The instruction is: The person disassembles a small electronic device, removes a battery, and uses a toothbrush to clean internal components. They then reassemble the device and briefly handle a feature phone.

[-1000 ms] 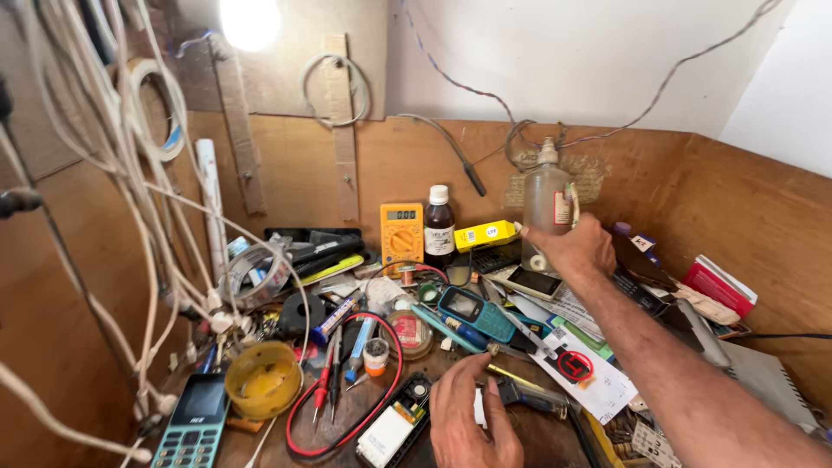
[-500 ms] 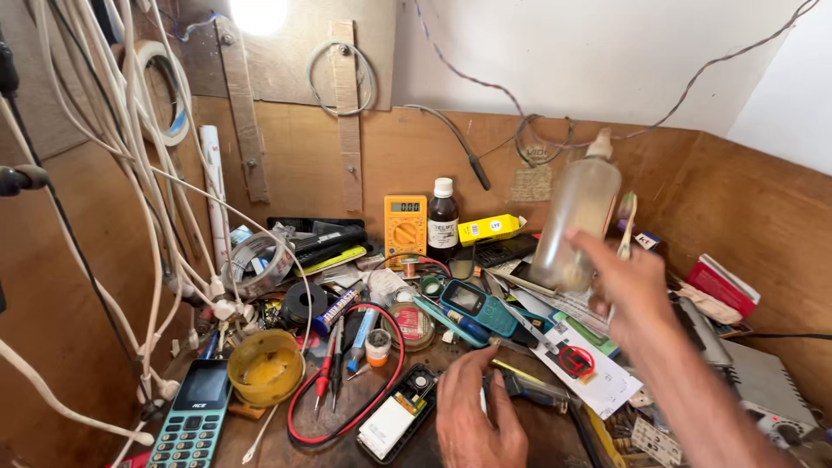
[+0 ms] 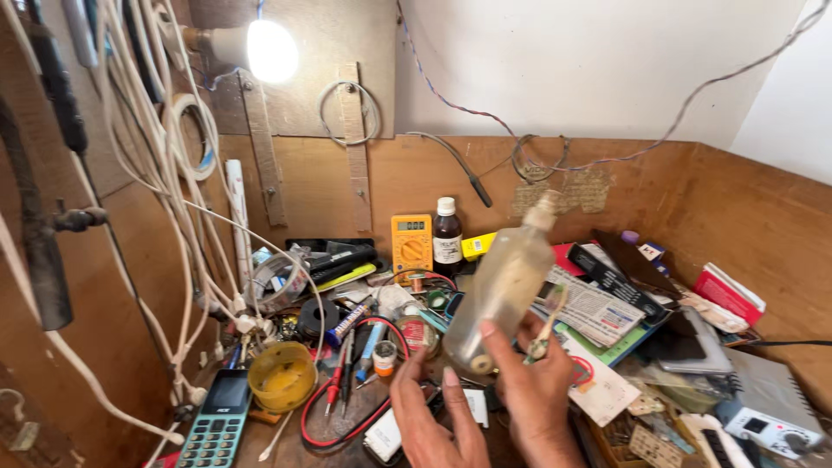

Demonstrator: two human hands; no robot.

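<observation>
Your right hand (image 3: 537, 394) clamps the clear bottle (image 3: 503, 290) tilted at centre frame, a thin tool pinched alongside. Your left hand (image 3: 433, 416) rests below, fingers loosely apart. A slipping grip could drop it onto the cluttered bench (image 3: 286, 433).

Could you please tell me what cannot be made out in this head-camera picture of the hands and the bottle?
- Head view: the cloudy bottle is motion-blurred; its contents cannot be told.
- What lies under the left hand is hidden by the hand.
- The right hand covers the bottle's base; its wrist is cut off by the bottom edge.
</observation>
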